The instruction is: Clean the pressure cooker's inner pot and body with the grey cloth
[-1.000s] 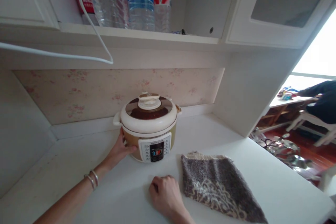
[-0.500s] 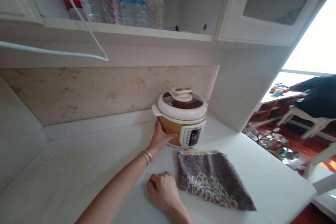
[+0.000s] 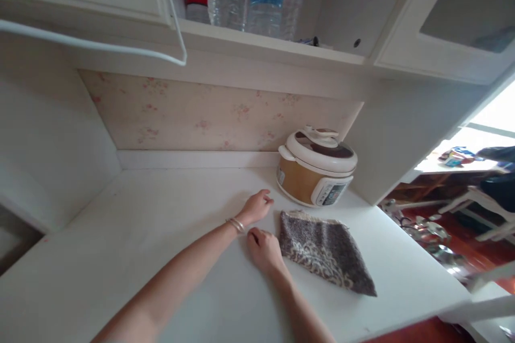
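Note:
On the white countertop (image 3: 169, 278) stands a rice cooker (image 3: 298, 174) with a gold body, a cream lid and a control panel facing front right. My left hand (image 3: 256, 208), with a bracelet on its wrist, is just left of the cooker and apart from it. Its fingers are loosely bent with a gap between them, holding nothing. Closer to me, my right hand (image 3: 265, 249) rests curled on the counter, with nothing visible in it. Right beside it lies a folded grey-brown cloth (image 3: 322, 246) with a pale scroll pattern, in front of the cooker.
Above the counter, an open cabinet shelf (image 3: 225, 35) holds several plastic bottles (image 3: 265, 5). A white cable (image 3: 120, 48) hangs across the upper left. A side panel (image 3: 402, 134) closes off the right. Beyond the counter's right edge, metal pots (image 3: 438, 252) are on the floor.
My left hand has let go of the cooker's side and drawn back toward me. The cooker now sits turned further right. My right hand stays curled beside the cloth. The view has shifted left.

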Demonstrator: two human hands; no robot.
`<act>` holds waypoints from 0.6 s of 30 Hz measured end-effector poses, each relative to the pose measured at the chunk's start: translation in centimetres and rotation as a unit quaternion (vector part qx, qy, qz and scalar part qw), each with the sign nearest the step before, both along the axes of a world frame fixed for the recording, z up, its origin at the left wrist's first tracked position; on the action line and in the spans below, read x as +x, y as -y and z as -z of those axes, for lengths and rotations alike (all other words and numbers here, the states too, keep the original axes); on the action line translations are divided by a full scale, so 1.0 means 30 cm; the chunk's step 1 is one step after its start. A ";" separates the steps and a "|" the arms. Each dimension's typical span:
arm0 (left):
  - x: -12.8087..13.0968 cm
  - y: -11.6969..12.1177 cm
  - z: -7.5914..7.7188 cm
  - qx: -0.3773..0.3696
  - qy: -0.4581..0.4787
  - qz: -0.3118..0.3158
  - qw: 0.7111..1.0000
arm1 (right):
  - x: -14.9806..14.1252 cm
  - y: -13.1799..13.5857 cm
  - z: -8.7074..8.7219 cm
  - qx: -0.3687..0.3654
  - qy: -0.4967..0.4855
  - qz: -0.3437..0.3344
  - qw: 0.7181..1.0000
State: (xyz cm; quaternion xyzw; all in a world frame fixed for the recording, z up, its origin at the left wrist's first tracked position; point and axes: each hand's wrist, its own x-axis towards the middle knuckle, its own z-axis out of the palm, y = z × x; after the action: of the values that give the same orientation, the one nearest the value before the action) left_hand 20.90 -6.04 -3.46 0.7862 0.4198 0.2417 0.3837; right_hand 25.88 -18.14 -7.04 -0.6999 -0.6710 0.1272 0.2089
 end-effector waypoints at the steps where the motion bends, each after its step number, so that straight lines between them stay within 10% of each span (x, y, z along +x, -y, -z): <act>1: -0.088 0.034 0.022 -0.006 0.003 -0.015 1.000 | -0.005 -0.002 0.001 0.012 0.002 0.000 1.000; 8: -0.576 0.207 0.081 -0.137 0.051 0.018 0.989 | -0.075 -0.019 0.019 0.008 0.115 0.017 0.993; 18: -0.673 0.246 0.071 -0.257 0.152 -0.017 0.954 | -0.088 -0.027 0.043 -0.033 0.178 -0.009 0.983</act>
State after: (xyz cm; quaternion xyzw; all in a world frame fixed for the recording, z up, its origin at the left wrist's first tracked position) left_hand 0.70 -13.42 -5.59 0.6076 0.4174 0.2485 0.6284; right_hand 23.23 -17.32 -8.33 -0.7121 -0.6990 0.0243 0.0617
